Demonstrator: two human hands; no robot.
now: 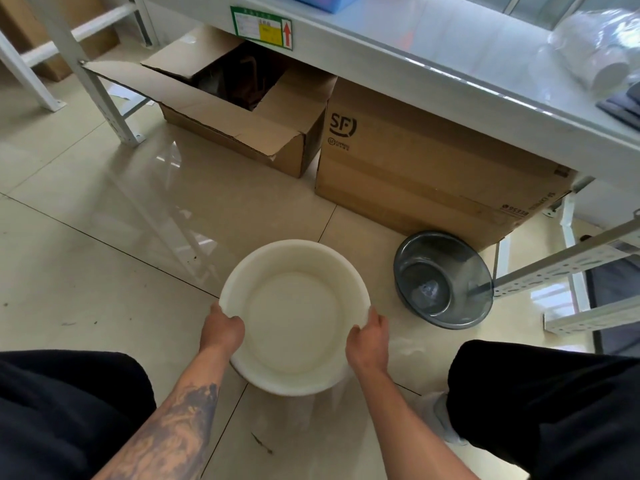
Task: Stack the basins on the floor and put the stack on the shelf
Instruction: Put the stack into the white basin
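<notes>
Low over the tiled floor (104,258), the left hand (221,332) and right hand (369,337) each clamp opposite rims of a white plastic basin (294,313). Just to its right a smoky transparent basin (443,280) sits on the floor, against a sealed cardboard box (433,168) under the white shelf (450,46).

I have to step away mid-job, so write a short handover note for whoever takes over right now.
Left hand and right hand each grip the rim of the round white plastic basin, near the floor.
The see-through grey plastic basin sits alone on the floor to the right, beside the closed cardboard box.
Done: nothing stacked yet.
Left: nest the two basins, then lift the stack onto the white metal shelf.
</notes>
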